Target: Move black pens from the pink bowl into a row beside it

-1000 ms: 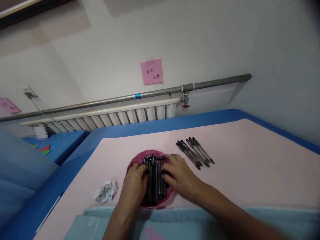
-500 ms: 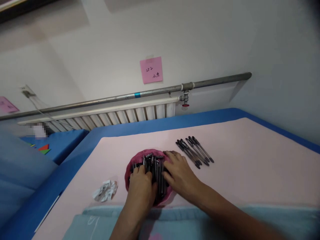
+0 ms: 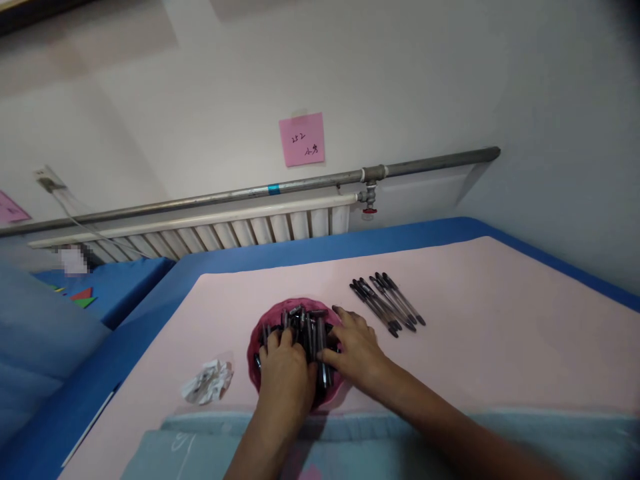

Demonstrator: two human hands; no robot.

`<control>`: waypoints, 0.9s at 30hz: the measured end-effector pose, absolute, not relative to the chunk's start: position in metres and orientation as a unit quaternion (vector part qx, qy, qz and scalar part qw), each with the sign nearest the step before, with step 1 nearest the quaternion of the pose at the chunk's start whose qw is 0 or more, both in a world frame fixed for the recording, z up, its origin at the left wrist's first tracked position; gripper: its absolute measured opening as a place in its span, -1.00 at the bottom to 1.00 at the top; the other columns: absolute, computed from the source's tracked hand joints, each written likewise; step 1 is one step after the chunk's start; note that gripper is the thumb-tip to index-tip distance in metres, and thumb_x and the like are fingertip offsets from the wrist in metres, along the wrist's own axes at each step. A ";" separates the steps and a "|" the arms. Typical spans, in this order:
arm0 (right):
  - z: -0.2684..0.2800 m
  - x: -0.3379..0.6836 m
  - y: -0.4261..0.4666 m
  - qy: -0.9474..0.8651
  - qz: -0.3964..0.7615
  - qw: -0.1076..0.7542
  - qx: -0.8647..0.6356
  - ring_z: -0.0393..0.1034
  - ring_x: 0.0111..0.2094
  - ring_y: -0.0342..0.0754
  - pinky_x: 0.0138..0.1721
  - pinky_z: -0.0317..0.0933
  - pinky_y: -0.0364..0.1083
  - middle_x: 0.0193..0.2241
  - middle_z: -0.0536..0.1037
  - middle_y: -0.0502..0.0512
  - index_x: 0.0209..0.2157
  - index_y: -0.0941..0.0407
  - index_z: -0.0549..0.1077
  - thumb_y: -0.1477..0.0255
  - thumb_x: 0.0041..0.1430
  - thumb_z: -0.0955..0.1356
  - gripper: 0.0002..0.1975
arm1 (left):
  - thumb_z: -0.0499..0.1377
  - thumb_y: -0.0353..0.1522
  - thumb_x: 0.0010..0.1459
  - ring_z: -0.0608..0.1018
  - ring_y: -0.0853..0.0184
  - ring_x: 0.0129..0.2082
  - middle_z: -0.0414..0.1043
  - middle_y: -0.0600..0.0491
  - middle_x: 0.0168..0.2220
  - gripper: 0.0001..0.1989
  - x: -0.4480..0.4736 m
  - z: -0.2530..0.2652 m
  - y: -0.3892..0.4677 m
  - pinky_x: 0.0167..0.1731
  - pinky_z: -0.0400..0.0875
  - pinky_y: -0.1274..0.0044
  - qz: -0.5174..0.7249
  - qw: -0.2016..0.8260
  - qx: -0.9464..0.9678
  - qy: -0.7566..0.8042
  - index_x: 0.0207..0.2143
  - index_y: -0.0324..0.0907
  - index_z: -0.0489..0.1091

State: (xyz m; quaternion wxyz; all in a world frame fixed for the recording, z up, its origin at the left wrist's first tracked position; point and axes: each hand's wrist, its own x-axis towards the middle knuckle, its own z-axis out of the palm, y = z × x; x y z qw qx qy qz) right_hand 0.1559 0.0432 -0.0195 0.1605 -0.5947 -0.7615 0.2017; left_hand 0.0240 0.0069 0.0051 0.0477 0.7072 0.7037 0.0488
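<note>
Both hands, left hand (image 3: pixel 284 363) and right hand (image 3: pixel 354 347), clutched black pens (image 3: pixel 306 328) inside the pink bowl (image 3: pixel 260 330); overfilled, some could spill beside it.

This looks like a plain institutional workroom or data-collection room rather than a home. A white radiator (image 3: pixel 200 233) runs along the bare wall, with a grey steel pipe (image 3: pixel 280 188) just above it. Above the pipe a pink handwritten note (image 3: pixel 302 139) is stuck like a station label. In front of the radiator stand blue-edged tables (image 3: pixel 320 248).
</note>
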 end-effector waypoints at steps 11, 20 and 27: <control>-0.023 0.154 0.044 -0.754 0.205 0.170 -0.601 0.01 0.05 0.22 -0.05 -0.02 0.09 0.13 0.11 0.18 -0.46 0.15 0.44 0.30 -0.13 0.34 -0.79 | -0.01 -0.38 -0.03 0.14 -0.04 0.06 0.20 -0.14 0.09 -0.63 0.029 0.001 0.011 -0.06 0.07 0.18 0.047 0.049 0.689 0.721 -0.19 -0.31 0.43; -0.014 0.155 0.045 -0.734 0.252 0.184 -0.603 0.15 -0.03 0.16 -0.09 0.04 0.05 -0.03 0.30 0.16 -0.53 0.13 0.43 0.36 -0.14 0.33 -0.87 | -0.07 -0.34 0.06 0.27 0.06 -0.03 0.33 -0.11 -0.04 -0.66 0.014 0.006 0.012 -0.09 0.14 0.29 0.052 0.075 0.710 0.698 -0.36 -0.22 0.49; -0.006 0.157 0.044 -0.710 0.306 0.256 -0.580 0.14 0.00 0.10 -0.04 0.02 0.04 -0.02 0.29 0.13 -0.50 0.13 0.44 0.43 -0.13 0.31 -0.90 | -0.02 -0.31 0.07 0.34 0.18 -0.17 0.36 -0.04 -0.20 -0.71 -0.003 0.019 0.013 -0.11 0.18 0.33 0.217 0.127 0.696 0.673 -0.39 -0.13 0.50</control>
